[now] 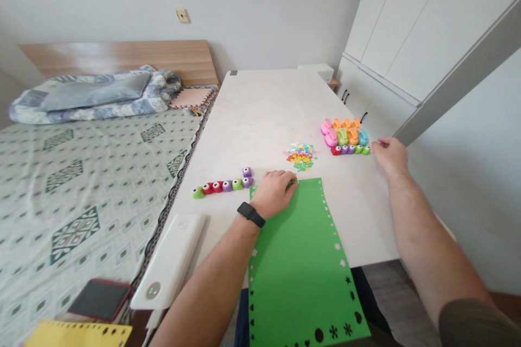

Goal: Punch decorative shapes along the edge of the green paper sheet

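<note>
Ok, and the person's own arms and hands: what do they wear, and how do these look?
The left forearm and right forearm are bare. A black band watch sits at the left wrist. A dark olive short sleeve shows at the right arm's upper end. The left hand and right hand wear no gloves.

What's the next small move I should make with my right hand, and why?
Probably pick up the green end punch from the row of small craft punches with your right hand. Its fingertips sit right beside that punch, while your left hand is at the top edge of the green paper sheet, ready to steady it.
</note>
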Available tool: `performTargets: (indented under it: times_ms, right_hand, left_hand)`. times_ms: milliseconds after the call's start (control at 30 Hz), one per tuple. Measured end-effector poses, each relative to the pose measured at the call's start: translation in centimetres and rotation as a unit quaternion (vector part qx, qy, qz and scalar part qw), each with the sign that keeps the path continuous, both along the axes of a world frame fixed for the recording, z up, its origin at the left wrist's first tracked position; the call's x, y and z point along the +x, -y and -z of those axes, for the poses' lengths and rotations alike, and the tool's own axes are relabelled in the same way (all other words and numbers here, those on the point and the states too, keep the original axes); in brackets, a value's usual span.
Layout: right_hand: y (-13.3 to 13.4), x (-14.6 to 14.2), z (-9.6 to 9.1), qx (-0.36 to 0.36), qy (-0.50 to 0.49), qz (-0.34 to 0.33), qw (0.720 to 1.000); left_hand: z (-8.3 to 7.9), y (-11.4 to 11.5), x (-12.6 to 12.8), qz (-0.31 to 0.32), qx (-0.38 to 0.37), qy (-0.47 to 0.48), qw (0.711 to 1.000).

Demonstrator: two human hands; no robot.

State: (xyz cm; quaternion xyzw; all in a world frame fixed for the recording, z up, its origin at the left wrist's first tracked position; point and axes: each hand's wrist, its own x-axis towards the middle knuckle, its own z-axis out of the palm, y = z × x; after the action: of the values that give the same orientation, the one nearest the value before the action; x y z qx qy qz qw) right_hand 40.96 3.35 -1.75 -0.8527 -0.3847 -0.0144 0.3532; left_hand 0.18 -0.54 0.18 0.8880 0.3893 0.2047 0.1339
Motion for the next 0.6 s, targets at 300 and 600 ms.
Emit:
performTargets:
  times_ms: [300,600]
  right_hand:
    - [0.0,-0.1,1.3,-0.044,-0.03,-0.033,0.998]
    - [-0.4,0.1,1.7,-0.056,0.005,-0.056,0.997]
  left_hand:
    - [-0.1,0.0,0.0,-0.003,0.003,0.002,1.0]
    - [-0.1,0.0,0.0,-0.003,0.004,0.0,1.0]
